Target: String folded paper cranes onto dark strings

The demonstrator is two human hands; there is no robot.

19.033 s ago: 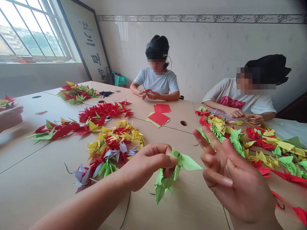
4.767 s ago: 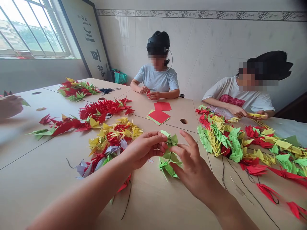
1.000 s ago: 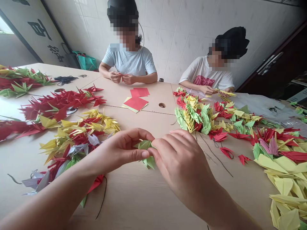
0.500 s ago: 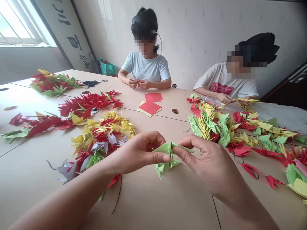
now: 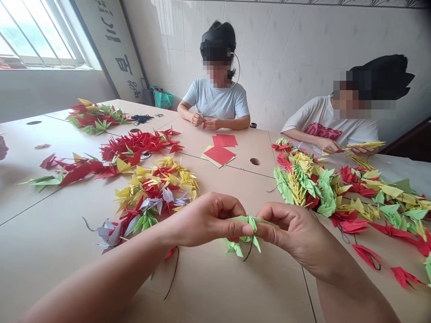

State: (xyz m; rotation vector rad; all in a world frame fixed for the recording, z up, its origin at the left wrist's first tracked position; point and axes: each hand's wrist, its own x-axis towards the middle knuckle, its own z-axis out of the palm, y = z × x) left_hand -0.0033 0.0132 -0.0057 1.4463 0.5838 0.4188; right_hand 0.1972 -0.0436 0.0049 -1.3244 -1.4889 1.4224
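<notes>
Hands together: left hand (image 5: 207,220) and right hand (image 5: 292,226) pinching green origami crane (image 5: 247,229), now pulled flatter, black thread (image 5: 250,253) hanging below; mixed crane heap (image 5: 153,197) on bench (image 5: 218,287).

Craft workroom: white-tiled wall (image 5: 279,67), joined tables (image 5: 215,287), origami cranes (image 5: 303,184)

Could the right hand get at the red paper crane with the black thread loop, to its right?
Probably yes, once it lets go: the right hand is pinching the green paper crane, but only tabletop lies between it and the red paper crane.
</notes>
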